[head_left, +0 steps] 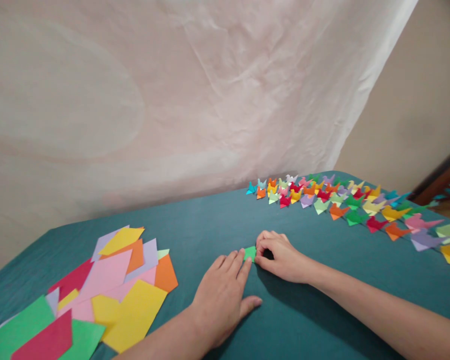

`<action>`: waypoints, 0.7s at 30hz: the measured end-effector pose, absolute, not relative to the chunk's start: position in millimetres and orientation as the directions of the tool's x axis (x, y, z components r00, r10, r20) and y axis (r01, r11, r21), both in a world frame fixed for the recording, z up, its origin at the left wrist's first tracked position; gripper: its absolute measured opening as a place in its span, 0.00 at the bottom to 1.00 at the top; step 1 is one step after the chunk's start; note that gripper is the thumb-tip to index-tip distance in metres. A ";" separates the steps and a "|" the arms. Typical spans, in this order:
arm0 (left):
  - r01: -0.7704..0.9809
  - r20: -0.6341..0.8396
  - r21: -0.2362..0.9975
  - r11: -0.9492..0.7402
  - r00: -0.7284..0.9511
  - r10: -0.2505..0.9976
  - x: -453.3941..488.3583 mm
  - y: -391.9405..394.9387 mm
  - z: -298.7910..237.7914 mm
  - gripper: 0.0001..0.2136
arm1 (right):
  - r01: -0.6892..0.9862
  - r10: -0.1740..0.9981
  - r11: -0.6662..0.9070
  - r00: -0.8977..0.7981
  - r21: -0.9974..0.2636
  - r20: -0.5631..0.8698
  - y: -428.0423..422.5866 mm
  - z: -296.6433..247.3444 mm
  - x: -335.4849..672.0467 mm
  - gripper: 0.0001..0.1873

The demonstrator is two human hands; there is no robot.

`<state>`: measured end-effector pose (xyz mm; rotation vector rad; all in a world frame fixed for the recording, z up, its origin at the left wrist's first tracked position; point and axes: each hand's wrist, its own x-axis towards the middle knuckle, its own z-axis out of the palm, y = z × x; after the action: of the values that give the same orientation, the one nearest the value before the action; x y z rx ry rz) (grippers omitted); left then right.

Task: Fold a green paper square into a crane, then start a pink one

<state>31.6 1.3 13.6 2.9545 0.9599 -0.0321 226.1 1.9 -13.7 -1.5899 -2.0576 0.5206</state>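
A small piece of green paper [250, 253] lies on the dark teal tabletop between my two hands, partly hidden by the fingers. My left hand [225, 287] rests flat with its fingers stretched out, the fingertips pressing on the paper's left side. At the right edge, my right hand [279, 254] pinches the paper between thumb and curled fingers. How the paper is folded under the fingers cannot be made out.
Loose coloured paper sheets [135, 315] overlap in a pile on the left of the teal table [195, 220]. Rows of small folded paper birds [337, 211] stand at the back right. A pale draped cloth [172, 100] hangs behind the table.
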 end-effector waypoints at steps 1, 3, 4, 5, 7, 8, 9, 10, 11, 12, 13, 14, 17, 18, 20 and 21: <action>0.584 -0.034 0.022 -0.812 0.812 0.583 31.6 1.3 14.2 0.29 | 0.784 0.968 0.251 -0.206 -0.568 0.143 2.2 -14.1 226.1 0.05; 0.581 -0.039 0.018 -0.814 0.813 0.580 32.0 1.3 15.7 0.29 | 0.785 0.968 0.252 -0.208 -0.566 0.142 2.6 -14.7 226.2 0.06; 0.581 -0.039 0.017 -0.813 0.813 0.580 32.2 1.3 16.4 0.29 | 0.786 0.968 0.252 -0.208 -0.565 0.142 2.8 -14.9 226.2 0.06; 0.582 -0.040 0.017 -0.813 0.813 0.581 32.4 1.2 16.9 0.29 | 0.787 0.968 0.251 -0.208 -0.564 0.142 3.0 -14.9 226.2 0.06; 0.584 -0.043 0.018 -0.811 0.811 0.583 32.6 1.0 17.1 0.29 | 0.789 0.968 0.251 -0.207 -0.561 0.143 3.0 -14.6 226.1 0.06; 0.585 -0.044 0.017 -0.811 0.811 0.584 32.6 0.9 16.7 0.29 | 0.791 0.968 0.250 -0.205 -0.559 0.144 2.9 -14.2 226.0 0.05; 0.585 -0.045 0.016 -0.811 0.811 0.584 32.7 0.8 16.2 0.29 | 0.793 0.969 0.248 -0.203 -0.556 0.143 2.7 -13.8 225.9 0.05; 0.584 -0.043 0.014 -0.811 0.811 0.584 32.7 0.8 15.4 0.29 | 0.795 0.969 0.248 -0.203 -0.554 0.142 2.5 -13.5 225.8 0.05; 0.583 -0.037 0.011 -0.812 0.812 0.582 32.7 0.9 14.5 0.29 | 0.796 0.969 0.247 -0.203 -0.552 0.141 2.2 -13.1 225.6 0.05; 0.581 -0.027 0.008 -0.814 0.813 0.581 32.6 1.0 13.7 0.29 | 0.798 0.969 0.247 -0.202 -0.550 0.141 1.8 -12.8 225.4 0.04; 0.580 -0.017 0.006 -0.815 0.815 0.580 32.6 1.1 13.0 0.29 | 0.798 0.969 0.248 -0.204 -0.549 0.141 1.4 -12.7 225.4 0.04; 0.579 -0.009 0.004 -0.816 0.816 0.579 32.6 1.3 12.6 0.29 | 0.797 0.968 0.251 -0.206 -0.549 0.143 1.1 -12.7 225.5 0.04; 0.579 -0.010 0.005 -0.815 0.815 0.579 32.7 1.8 13.1 0.28 | 0.786 0.964 0.267 -0.219 -0.557 0.152 0.5 -13.5 228.2 0.05; 0.580 -0.014 0.007 -0.815 0.815 0.580 32.8 1.9 13.6 0.28 | 0.777 0.961 0.277 -0.229 -0.566 0.155 0.7 -13.9 230.0 0.05; 0.580 -0.016 0.012 -0.814 0.814 0.580 33.1 2.1 14.7 0.28 | 0.745 0.954 0.299 -0.255 -0.596 0.159 1.4 -14.3 235.0 0.04; 0.579 -0.014 0.013 -0.815 0.815 0.579 33.2 2.2 15.0 0.28 | 0.721 0.950 0.309 -0.267 -0.620 0.164 1.9 -14.0 238.0 0.03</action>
<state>33.2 2.2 15.0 2.9768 0.9495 -0.0145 238.0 1.9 -14.0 -1.4769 -2.0712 0.5893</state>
